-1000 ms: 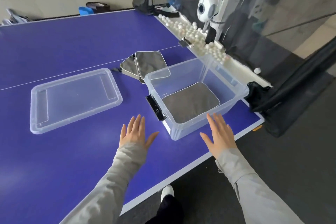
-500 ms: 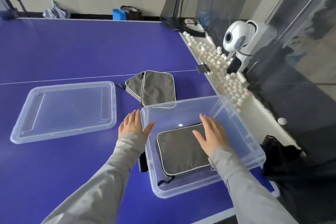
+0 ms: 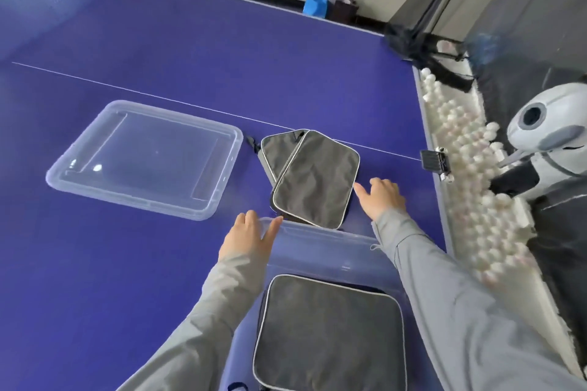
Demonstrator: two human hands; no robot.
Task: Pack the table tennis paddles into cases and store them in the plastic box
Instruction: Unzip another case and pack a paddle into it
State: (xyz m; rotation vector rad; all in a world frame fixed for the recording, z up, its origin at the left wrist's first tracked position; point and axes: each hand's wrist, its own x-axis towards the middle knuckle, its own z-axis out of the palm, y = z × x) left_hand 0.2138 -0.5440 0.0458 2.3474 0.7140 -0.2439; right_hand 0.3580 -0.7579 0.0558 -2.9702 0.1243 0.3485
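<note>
A clear plastic box (image 3: 320, 236) stands near me on the blue table, with one grey paddle case (image 3: 327, 333) lying flat inside it. Just beyond the box, two more grey cases are stacked: the top case (image 3: 314, 178) overlaps the lower case (image 3: 274, 149). My left hand (image 3: 247, 238) rests with straight fingers at the box's far left corner. My right hand (image 3: 379, 197) reaches past the box, fingers loosely extended, its fingertips right beside the top case's right edge. Neither hand holds anything.
The box's clear lid (image 3: 143, 159) lies flat on the table to the left. Along the right table edge runs a tray of several white balls (image 3: 467, 168) beside a white ball machine (image 3: 549, 140). A black clamp (image 3: 433, 162) sits on that edge.
My view has swung forward over the box. My right hand left the case in the box and moved out to the stacked cases. My left hand shifted onto the box's far corner.
</note>
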